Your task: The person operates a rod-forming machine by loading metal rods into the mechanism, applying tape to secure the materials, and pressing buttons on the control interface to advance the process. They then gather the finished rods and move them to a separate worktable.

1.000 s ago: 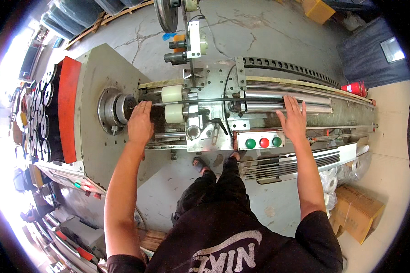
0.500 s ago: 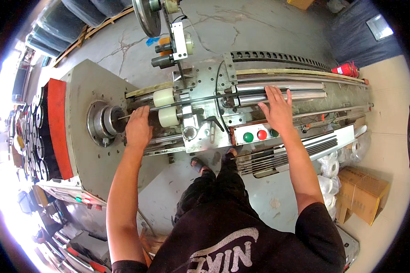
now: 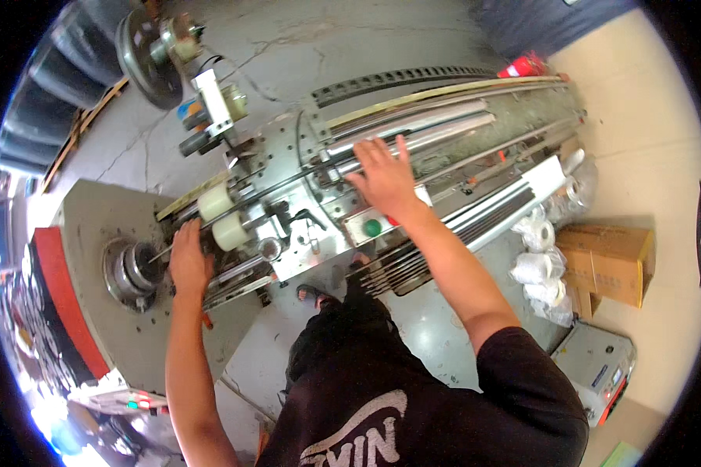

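A long, thin dark rod (image 3: 276, 187) runs from the round metal chuck (image 3: 139, 266) across the machine, passing between two white rollers (image 3: 230, 232). My left hand (image 3: 189, 261) is closed over the rod between the chuck and the rollers, its fingertips partly hidden. Farther right, my right hand (image 3: 385, 175) lies palm down with fingers spread, over the rod's right stretch and beside the shiny metal bars (image 3: 452, 128). Whether its fingers touch the rod cannot be made out. Below it, a green button (image 3: 372, 227) sits on the control strip.
A handwheel (image 3: 144, 58) and a bracket with black knobs (image 3: 214, 109) stand beyond the carriage plate (image 3: 311, 237). Rightward are a red fire extinguisher (image 3: 522, 65), wrapped white rolls (image 3: 539, 265), a cardboard box (image 3: 606, 261) and a grey case (image 3: 596, 370).
The view has swung, so the machine now sits lower left and more tilted. My right hand is nearer the carriage plate; my left hand keeps its place by the chuck.
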The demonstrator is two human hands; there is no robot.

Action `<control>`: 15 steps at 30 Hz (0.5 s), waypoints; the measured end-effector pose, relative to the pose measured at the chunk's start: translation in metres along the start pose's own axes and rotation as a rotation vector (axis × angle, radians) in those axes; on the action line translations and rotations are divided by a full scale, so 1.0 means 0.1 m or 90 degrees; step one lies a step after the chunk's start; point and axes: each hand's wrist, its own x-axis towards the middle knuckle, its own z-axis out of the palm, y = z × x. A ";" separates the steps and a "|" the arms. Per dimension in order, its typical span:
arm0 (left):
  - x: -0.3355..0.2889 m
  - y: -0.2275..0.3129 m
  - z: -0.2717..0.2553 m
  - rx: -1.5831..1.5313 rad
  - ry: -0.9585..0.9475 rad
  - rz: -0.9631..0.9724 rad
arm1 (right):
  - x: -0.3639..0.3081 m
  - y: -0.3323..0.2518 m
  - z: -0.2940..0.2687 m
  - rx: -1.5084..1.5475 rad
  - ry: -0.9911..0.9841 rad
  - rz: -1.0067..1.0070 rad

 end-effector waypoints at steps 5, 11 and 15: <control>-0.02 -0.48 0.17 0.024 0.021 0.011 | 0.03 -0.24 0.11 0.010 0.026 0.006; 0.02 -0.78 0.12 0.050 -0.012 -0.008 | 0.01 -0.40 0.16 0.087 0.086 0.002; 0.07 -0.91 0.18 0.030 -0.017 0.025 | 0.04 -0.49 0.15 0.098 0.087 0.001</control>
